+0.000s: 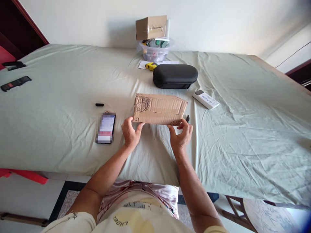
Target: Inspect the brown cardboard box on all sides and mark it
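A piece of brown corrugated cardboard [160,108] is tilted up toward me at the middle of the table. Dark scribbled loops mark its upper left, and smaller scribbles sit at both lower corners. My left hand [132,132] pinches the lower left corner, thumb in front. The lower right corner is gripped by my right hand [180,134], also with its thumb along the near edge. Just beyond the right fingers lies a black marker [188,119], partly hidden. Left of my left hand are a phone [106,128] with a blurred screen and a small black pen cap [99,105].
Behind the cardboard stand a black zip case [175,76] and a yellow tape measure [151,66]. A white device [206,99] lies to the right. At the wall, a cardboard box [152,27] tops a plastic basin [156,53]. Wrinkled pale green cloth [243,139] covers the table.
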Demonstrator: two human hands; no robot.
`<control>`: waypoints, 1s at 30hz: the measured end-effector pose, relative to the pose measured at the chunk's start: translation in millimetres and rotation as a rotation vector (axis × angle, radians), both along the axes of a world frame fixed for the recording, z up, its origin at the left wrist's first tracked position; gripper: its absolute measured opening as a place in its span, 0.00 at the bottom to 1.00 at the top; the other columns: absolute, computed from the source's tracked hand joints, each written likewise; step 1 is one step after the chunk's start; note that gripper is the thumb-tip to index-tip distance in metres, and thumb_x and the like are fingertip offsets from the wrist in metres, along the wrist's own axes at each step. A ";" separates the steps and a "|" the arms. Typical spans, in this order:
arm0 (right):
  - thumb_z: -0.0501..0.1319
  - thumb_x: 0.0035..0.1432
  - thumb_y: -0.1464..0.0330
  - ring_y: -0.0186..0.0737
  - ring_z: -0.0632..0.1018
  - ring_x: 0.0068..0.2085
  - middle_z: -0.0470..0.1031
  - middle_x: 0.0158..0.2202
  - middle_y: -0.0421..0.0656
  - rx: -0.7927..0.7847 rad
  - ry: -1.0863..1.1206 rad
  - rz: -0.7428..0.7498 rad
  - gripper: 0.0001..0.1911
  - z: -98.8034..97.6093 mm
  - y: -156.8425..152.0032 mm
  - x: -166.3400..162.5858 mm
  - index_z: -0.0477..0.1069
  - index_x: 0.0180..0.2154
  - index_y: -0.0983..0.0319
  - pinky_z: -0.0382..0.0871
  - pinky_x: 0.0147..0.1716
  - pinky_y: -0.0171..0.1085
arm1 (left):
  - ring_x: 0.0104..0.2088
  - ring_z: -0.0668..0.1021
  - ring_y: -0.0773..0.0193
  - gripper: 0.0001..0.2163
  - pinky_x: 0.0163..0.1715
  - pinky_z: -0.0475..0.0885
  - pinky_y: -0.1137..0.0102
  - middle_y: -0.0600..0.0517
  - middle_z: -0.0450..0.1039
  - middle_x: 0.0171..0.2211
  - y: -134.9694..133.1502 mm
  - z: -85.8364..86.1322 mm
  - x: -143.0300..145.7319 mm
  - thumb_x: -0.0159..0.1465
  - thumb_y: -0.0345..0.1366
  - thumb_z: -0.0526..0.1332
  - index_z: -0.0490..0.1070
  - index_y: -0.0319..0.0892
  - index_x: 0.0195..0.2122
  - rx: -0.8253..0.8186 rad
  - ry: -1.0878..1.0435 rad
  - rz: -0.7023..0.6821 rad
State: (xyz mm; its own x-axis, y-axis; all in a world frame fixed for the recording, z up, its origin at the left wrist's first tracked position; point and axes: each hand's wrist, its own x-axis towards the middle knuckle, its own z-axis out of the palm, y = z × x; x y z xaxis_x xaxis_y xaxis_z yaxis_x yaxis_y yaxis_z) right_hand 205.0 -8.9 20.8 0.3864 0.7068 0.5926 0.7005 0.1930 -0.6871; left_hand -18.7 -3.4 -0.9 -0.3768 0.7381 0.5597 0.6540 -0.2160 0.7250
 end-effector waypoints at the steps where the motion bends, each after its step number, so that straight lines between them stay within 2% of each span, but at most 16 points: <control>1: 0.68 0.60 0.50 0.42 0.72 0.38 0.69 0.37 0.40 0.043 -0.006 0.002 0.26 2.1 -0.9 1.8 0.73 0.54 0.56 0.72 0.47 0.48 | 0.50 0.81 0.49 0.27 0.53 0.74 0.55 0.41 0.78 0.48 -0.1 1.1 -2.1 0.69 0.63 0.62 0.69 0.43 0.52 0.025 0.000 -0.008; 3: 0.68 0.62 0.51 0.43 0.73 0.39 0.71 0.38 0.41 0.145 -0.006 0.017 0.26 6.0 -3.3 4.9 0.74 0.55 0.57 0.72 0.48 0.49 | 0.49 0.81 0.51 0.25 0.54 0.74 0.56 0.42 0.78 0.47 -0.5 4.0 -6.1 0.71 0.61 0.58 0.71 0.43 0.52 0.081 -0.009 -0.019; 6: 0.64 0.66 0.55 0.42 0.75 0.40 0.71 0.38 0.42 0.256 0.035 0.047 0.19 10.1 -6.9 8.4 0.75 0.53 0.57 0.73 0.47 0.49 | 0.45 0.81 0.56 0.21 0.51 0.75 0.59 0.46 0.78 0.42 -1.5 9.6 -11.4 0.75 0.58 0.55 0.73 0.44 0.50 0.184 -0.024 -0.038; 9: 0.61 0.68 0.56 0.41 0.76 0.38 0.70 0.37 0.41 0.269 0.119 0.062 0.14 11.5 -7.9 8.8 0.75 0.48 0.56 0.75 0.47 0.48 | 0.40 0.81 0.59 0.18 0.47 0.76 0.61 0.48 0.77 0.38 -2.3 15.8 -14.2 0.77 0.54 0.54 0.74 0.44 0.48 0.261 -0.030 -0.051; 13: 0.61 0.67 0.56 0.39 0.77 0.39 0.71 0.38 0.41 0.230 0.258 0.089 0.13 10.5 -5.2 4.3 0.73 0.47 0.57 0.76 0.46 0.46 | 0.44 0.81 0.58 0.17 0.49 0.77 0.62 0.46 0.78 0.41 -0.5 19.2 -13.2 0.78 0.49 0.52 0.75 0.44 0.48 0.182 -0.056 -0.042; 16: 0.61 0.66 0.57 0.38 0.78 0.40 0.73 0.39 0.41 0.134 0.325 0.108 0.14 7.3 -1.5 2.9 0.72 0.47 0.58 0.76 0.45 0.43 | 0.42 0.81 0.59 0.12 0.46 0.77 0.65 0.48 0.77 0.39 4.0 14.4 -13.3 0.76 0.44 0.55 0.74 0.45 0.45 0.080 -0.079 -0.069; 21: 0.61 0.62 0.59 0.37 0.77 0.36 0.75 0.37 0.41 -0.089 0.259 0.129 0.10 -3.0 5.5 10.9 0.71 0.40 0.58 0.75 0.38 0.39 | 0.40 0.81 0.61 0.04 0.43 0.77 0.67 0.49 0.78 0.39 12.9 0.8 -18.6 0.70 0.32 0.59 0.73 0.44 0.42 -0.097 -0.096 -0.109; 23: 0.59 0.62 0.59 0.38 0.76 0.35 0.76 0.37 0.41 -0.132 0.197 0.129 0.10 -8.4 7.4 14.4 0.70 0.40 0.57 0.74 0.38 0.39 | 0.40 0.81 0.60 0.04 0.43 0.76 0.67 0.50 0.78 0.38 15.2 -2.2 -20.6 0.69 0.30 0.59 0.72 0.44 0.41 -0.143 -0.087 -0.111; 26: 0.57 0.61 0.61 0.43 0.76 0.39 0.77 0.37 0.45 -0.200 0.047 0.103 0.07 -16.9 8.1 17.3 0.67 0.38 0.57 0.72 0.43 0.43 | 0.41 0.81 0.59 0.04 0.43 0.76 0.66 0.49 0.78 0.38 16.7 -4.2 -21.8 0.68 0.28 0.59 0.71 0.45 0.40 -0.174 -0.070 -0.109; 30: 0.59 0.57 0.62 0.51 0.75 0.44 0.78 0.39 0.48 -0.413 -0.185 0.053 0.07 -25.1 7.0 18.4 0.65 0.36 0.57 0.66 0.46 0.48 | 0.40 0.81 0.58 0.05 0.44 0.76 0.65 0.49 0.78 0.38 17.5 -6.4 -22.0 0.67 0.27 0.59 0.69 0.45 0.38 -0.193 -0.041 -0.102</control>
State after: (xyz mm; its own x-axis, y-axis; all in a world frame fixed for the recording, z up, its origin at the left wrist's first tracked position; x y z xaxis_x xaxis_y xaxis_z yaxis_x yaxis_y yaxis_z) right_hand 223.4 -2.0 -4.4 0.2576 0.9142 0.3128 0.8151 -0.0318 -0.5784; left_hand -40.7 14.1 -7.3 -0.3145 0.8654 0.3901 0.6051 -0.1339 0.7848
